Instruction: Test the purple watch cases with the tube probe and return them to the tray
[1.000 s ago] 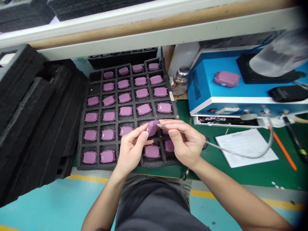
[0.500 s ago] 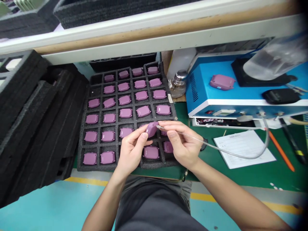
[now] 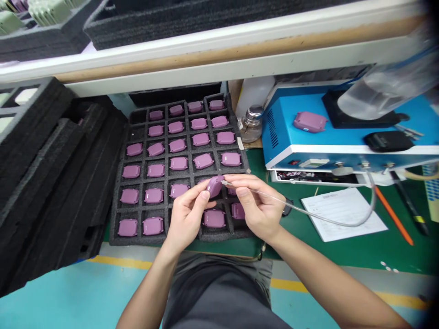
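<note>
My left hand [image 3: 188, 214] pinches a purple watch case [image 3: 214, 186] between thumb and fingers, tilted up on its edge. My right hand [image 3: 261, 206] is closed on the end of a thin clear tube [image 3: 329, 220]. The tube's narrow tip [image 3: 225, 183] meets the side of the watch case or lies very close to it; I cannot tell which. Beneath both hands lies a black foam tray [image 3: 140, 187] with more purple watch cases [image 3: 153, 195] in its compartments. My hands hide some of its front compartments.
At the right stands a blue machine [image 3: 284, 120], with another purple watch case [image 3: 310, 122] and a clear plastic container on top. The tube runs to its front. Paper [image 3: 346, 214] and an orange stick [image 3: 394, 215] lie below. Stacked foam trays [image 3: 41, 192] rise at the left; a shelf edge [image 3: 206, 59] crosses above.
The view has shifted slightly. Both hands keep nearly the same pose, with the tube tip still at the side of the watch case.
</note>
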